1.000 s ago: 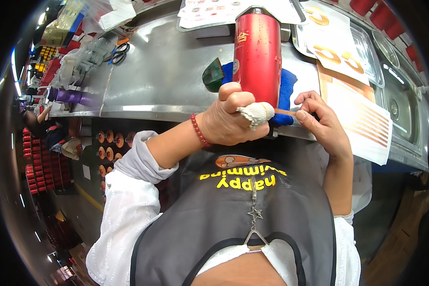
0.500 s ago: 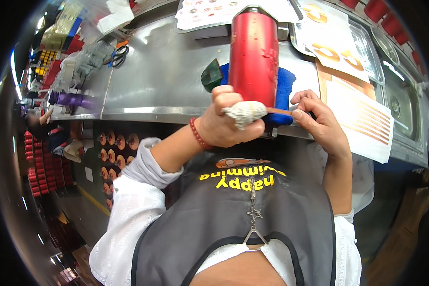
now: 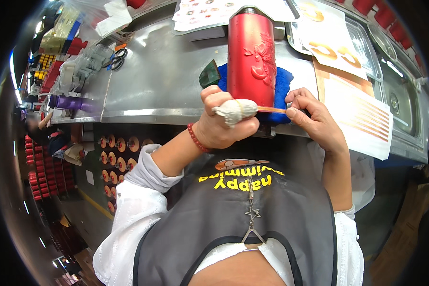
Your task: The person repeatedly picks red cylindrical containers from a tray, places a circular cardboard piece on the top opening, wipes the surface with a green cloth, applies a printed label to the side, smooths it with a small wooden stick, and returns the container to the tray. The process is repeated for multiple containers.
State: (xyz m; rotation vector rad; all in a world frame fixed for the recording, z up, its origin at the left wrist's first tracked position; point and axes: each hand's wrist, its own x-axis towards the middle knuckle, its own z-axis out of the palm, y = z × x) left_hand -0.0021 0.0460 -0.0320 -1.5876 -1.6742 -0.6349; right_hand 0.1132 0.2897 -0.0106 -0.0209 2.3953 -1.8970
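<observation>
A red metallic bottle [image 3: 250, 57] with a raised pattern lies over a blue cloth [image 3: 283, 81], its dark neck pointing away from me. My left hand [image 3: 226, 114] is closed at the bottle's near left end; a white knitted cover [image 3: 237, 111] sheathes one finger, and the hand's contact with the bottle is partly hidden. From that covered fingertip a thin copper-coloured strip [image 3: 270, 110] runs right along the bottle's near end. My right hand [image 3: 314, 114] pinches the strip's other end between thumb and finger. Left of the bottle, a dark green piece [image 3: 209, 74] stands on the cloth's edge.
On the right, a white sheet [image 3: 357, 117] carries several copper-coloured strips, with curved pieces [image 3: 323, 50] on another sheet beyond. A sink [image 3: 399, 102] is at far right. Scissors [image 3: 118, 59] and a purple cup [image 3: 71, 102] lie left on the metal table [image 3: 143, 86].
The bottle has turned, bringing more of its raised pattern into view. Both hands appear slightly farther left, and the strip now lies closer along the bottle's near end.
</observation>
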